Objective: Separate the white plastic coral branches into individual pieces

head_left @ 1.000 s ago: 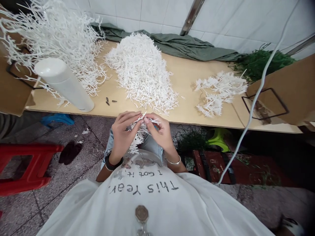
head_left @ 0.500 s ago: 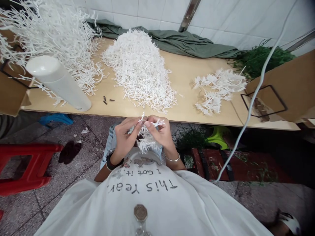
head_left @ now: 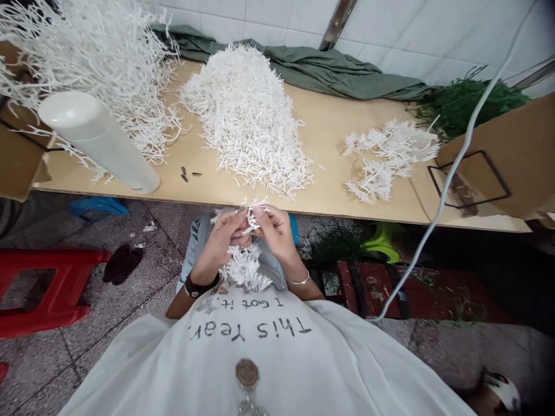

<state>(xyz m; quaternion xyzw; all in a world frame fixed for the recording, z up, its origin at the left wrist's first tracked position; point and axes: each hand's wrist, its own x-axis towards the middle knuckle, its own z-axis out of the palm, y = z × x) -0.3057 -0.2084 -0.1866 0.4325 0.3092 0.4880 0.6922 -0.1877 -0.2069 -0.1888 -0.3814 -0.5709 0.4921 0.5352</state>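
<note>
Just off the table's front edge, above my lap, my left hand (head_left: 228, 234) and my right hand (head_left: 275, 231) are close together. Both have thumb and fingers pinched on a white plastic sprig (head_left: 252, 218) with thin branching tips. A bushy cluster of white sprigs (head_left: 246, 268) hangs below my hands, against my shirt. How it joins the pinched piece is hidden by the fingers. Straight ahead on the table lies a large heap of short white sprigs (head_left: 249, 115).
A white bottle (head_left: 102, 144) stands at the left, before a tangle of long white branches (head_left: 108, 75). Small dark seeds (head_left: 184, 173) lie nearby. White branch pieces (head_left: 385, 153) and green foliage (head_left: 472, 104) are at the right. A white cable (head_left: 446, 190) hangs in front of the table.
My hands have shifted slightly, and the pinched sprig now shows between both thumbs. The hanging cluster has swung lower, toward my shirt. The view has shifted a little.
</note>
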